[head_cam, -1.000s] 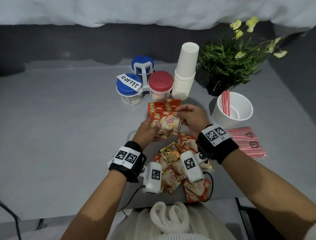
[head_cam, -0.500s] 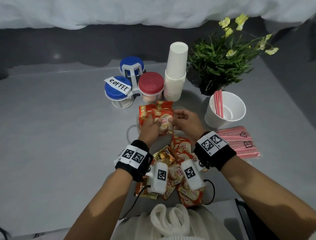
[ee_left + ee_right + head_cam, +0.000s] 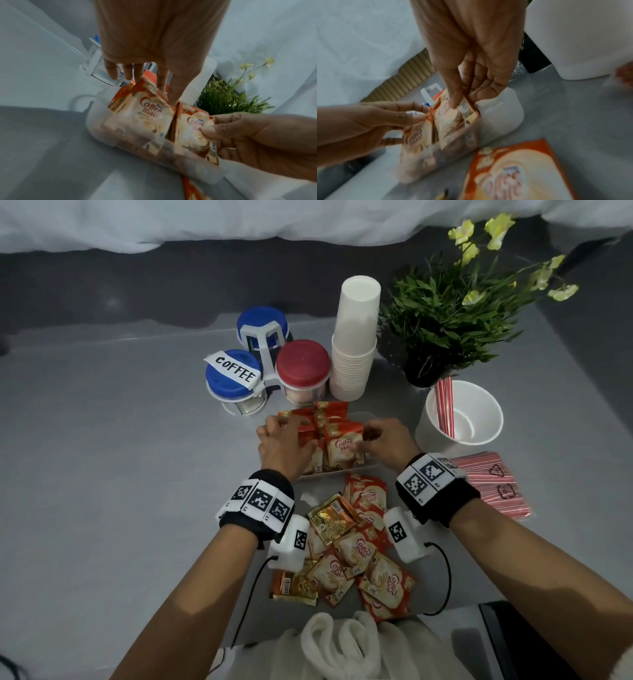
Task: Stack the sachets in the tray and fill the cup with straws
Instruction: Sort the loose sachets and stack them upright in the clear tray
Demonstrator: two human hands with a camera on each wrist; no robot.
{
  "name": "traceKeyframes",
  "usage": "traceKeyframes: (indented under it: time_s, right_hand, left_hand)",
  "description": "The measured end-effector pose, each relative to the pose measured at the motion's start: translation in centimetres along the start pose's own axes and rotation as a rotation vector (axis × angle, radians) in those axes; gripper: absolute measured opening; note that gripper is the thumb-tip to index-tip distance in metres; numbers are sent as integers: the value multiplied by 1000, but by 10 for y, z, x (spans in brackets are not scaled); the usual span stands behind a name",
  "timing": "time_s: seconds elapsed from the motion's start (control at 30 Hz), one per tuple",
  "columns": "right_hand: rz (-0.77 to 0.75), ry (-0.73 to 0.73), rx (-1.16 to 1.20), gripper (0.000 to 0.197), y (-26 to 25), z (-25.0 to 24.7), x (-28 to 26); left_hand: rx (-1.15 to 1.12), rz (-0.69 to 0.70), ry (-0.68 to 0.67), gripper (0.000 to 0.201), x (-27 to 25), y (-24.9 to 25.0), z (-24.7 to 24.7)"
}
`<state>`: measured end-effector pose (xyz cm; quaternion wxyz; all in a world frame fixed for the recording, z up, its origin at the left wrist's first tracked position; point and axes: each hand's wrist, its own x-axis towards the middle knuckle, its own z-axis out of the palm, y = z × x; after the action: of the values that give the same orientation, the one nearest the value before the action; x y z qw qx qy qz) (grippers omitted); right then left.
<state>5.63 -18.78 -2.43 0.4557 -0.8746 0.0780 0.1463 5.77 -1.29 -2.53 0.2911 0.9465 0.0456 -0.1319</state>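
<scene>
the tray [image 3: 368, 415], mid-table, already holds upright sachets. both hands have come forward over it: left hand [image 3: 286, 445] pinches the stacked ones, right hand [image 3: 385, 440] pinches a sachet [image 3: 343, 447] now lowered in. loose sachets remain near.

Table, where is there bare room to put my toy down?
The grey table is bare left of the blue-lidded coffee jar and the left hand. It's crowded between the wrists, where loose red sachets lie, and around the white straw cup.
</scene>
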Motion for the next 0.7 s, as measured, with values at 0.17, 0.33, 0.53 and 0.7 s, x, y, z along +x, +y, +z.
traceKeyframes:
  time_s: [0.17, 0.33, 0.53, 0.7]
  right_hand:
    - [-14, -49, -49, 35, 7, 14, 1]
    - [4, 13, -83, 37, 13, 19, 8]
    - [-10, -27, -98, 29, 10, 20, 7]
    - [33, -84, -90, 22, 8, 28, 10]
  left_hand:
    - [132, 50, -40, 52, -2, -9, 15]
    - [147, 108, 29, 47, -1, -15, 22]
    - [-72, 90, 119, 35, 0, -21, 28]
    - [-119, 113, 137, 33, 0, -24, 34]
